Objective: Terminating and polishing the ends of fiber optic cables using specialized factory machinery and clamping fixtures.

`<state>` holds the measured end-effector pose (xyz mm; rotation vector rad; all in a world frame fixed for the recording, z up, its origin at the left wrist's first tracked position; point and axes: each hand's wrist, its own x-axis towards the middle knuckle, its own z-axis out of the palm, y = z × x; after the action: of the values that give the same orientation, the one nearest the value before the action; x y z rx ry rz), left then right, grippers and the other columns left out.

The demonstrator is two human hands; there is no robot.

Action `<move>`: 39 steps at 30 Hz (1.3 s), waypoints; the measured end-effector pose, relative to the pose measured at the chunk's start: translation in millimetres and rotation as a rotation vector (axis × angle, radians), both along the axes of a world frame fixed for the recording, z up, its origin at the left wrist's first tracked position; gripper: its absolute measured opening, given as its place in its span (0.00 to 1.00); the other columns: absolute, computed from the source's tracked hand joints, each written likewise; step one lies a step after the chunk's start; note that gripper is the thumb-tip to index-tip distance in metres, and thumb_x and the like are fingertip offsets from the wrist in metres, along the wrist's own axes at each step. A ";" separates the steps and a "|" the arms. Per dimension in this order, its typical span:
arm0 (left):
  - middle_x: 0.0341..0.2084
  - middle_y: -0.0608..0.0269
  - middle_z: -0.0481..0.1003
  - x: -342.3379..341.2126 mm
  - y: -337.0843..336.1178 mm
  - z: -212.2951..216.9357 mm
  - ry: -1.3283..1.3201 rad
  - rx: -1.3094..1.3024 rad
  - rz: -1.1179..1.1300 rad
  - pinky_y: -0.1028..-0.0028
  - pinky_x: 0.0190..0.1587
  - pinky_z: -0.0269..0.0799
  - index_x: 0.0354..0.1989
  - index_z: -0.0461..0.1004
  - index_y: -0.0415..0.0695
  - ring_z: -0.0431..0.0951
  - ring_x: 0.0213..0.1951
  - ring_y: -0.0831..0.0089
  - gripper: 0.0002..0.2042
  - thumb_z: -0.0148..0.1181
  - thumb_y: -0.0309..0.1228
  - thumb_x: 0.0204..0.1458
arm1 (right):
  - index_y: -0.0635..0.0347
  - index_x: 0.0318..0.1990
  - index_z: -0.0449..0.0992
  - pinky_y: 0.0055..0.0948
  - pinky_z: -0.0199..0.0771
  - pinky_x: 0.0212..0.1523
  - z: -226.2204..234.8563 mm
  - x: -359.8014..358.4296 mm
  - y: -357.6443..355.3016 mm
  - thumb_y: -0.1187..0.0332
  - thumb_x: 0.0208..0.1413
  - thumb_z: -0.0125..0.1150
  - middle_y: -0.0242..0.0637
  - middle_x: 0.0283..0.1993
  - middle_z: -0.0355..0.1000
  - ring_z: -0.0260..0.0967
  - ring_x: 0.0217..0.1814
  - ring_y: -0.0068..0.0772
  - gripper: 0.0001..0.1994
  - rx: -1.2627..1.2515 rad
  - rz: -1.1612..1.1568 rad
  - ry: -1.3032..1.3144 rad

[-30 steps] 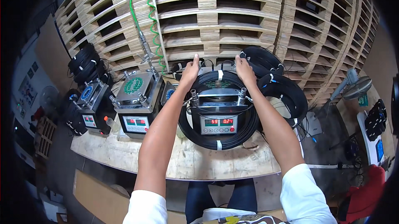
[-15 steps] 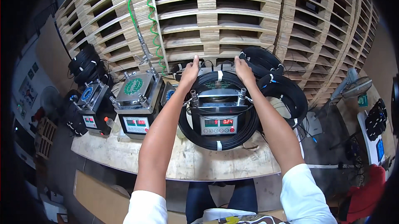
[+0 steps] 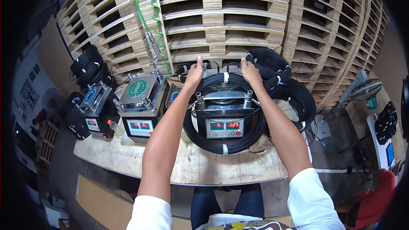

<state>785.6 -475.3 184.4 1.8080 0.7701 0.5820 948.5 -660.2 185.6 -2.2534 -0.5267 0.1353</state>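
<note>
While both our hands rest on the far rim of the black cable coil (image 3: 225,144), we judge the work to be somewhere in its middle. The coil lies flat on the wooden surface (image 3: 200,166), ringed around a small grey machine (image 3: 224,119) with a red-digit display on its front. It is already wound into a neat hoop, and white ties show at its near and far points, so the bundling looks largely done.

Our left hand (image 3: 194,75) sits on the coil's upper left arc, fingers laid over the strands; whether they are closed under the cable we cannot tell. Our right hand (image 3: 250,73) mirrors it on the upper right arc, fingers likewise draped forward, and its grip is also unclear from here.

Just to the right, two finished black coils (image 3: 294,93) lie overlapping at the surface's edge, suggesting where completed ones go. To the left stand two more machines (image 3: 138,102) of the same kind, and a green spiral hose (image 3: 147,12) hangs before the stacked pallets (image 3: 264,21). What seems left is freeing this coil from the machine and placing it with the others.
</note>
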 end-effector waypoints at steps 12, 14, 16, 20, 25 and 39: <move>0.69 0.39 0.61 -11.4 26.3 -5.6 0.055 -0.040 -0.011 0.58 0.71 0.53 0.72 0.57 0.37 0.58 0.71 0.48 0.46 0.35 0.69 0.61 | 0.48 0.68 0.66 0.55 0.64 0.66 26.3 -44.7 -4.4 0.37 0.67 0.33 0.54 0.65 0.70 0.66 0.68 0.61 0.34 0.049 -0.015 0.005; 0.69 0.39 0.61 -10.6 15.1 -1.0 0.047 -0.015 -0.016 0.59 0.71 0.53 0.71 0.58 0.36 0.59 0.71 0.49 0.45 0.34 0.68 0.62 | 0.48 0.67 0.66 0.55 0.64 0.66 29.0 -43.9 -8.9 0.37 0.67 0.32 0.54 0.65 0.70 0.66 0.68 0.60 0.34 0.008 -0.040 0.011; 0.68 0.39 0.62 -13.2 3.8 2.5 0.041 0.011 -0.016 0.60 0.71 0.52 0.71 0.59 0.36 0.59 0.71 0.50 0.44 0.34 0.67 0.63 | 0.46 0.65 0.70 0.54 0.60 0.68 28.4 -41.4 -8.9 0.34 0.65 0.29 0.54 0.66 0.69 0.62 0.70 0.61 0.36 -0.048 -0.060 0.034; 0.68 0.38 0.62 -20.5 -6.1 8.8 0.001 0.035 0.016 0.60 0.71 0.53 0.70 0.61 0.35 0.60 0.71 0.49 0.44 0.33 0.66 0.63 | 0.50 0.66 0.69 0.52 0.62 0.68 18.6 -29.1 -1.0 0.36 0.67 0.30 0.54 0.66 0.69 0.64 0.69 0.59 0.35 -0.055 -0.025 0.025; 0.67 0.38 0.63 -7.7 14.7 -1.8 0.030 -0.006 0.064 0.60 0.71 0.53 0.71 0.59 0.35 0.61 0.70 0.49 0.45 0.35 0.68 0.62 | 0.51 0.65 0.70 0.50 0.61 0.69 -3.2 -1.4 9.9 0.36 0.67 0.30 0.56 0.65 0.68 0.64 0.69 0.61 0.35 0.111 0.073 0.004; 0.54 0.45 0.73 -21.7 -5.4 8.8 -0.078 0.008 -0.035 0.65 0.54 0.67 0.67 0.62 0.31 0.73 0.50 0.59 0.48 0.33 0.70 0.61 | 0.49 0.67 0.65 0.56 0.64 0.66 21.2 -38.8 -7.0 0.37 0.67 0.31 0.59 0.63 0.70 0.65 0.66 0.66 0.34 0.072 -0.017 -0.024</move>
<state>763.9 -480.7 193.3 1.7920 0.6831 0.6302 909.7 -667.1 206.8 -2.1911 -0.5166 0.0794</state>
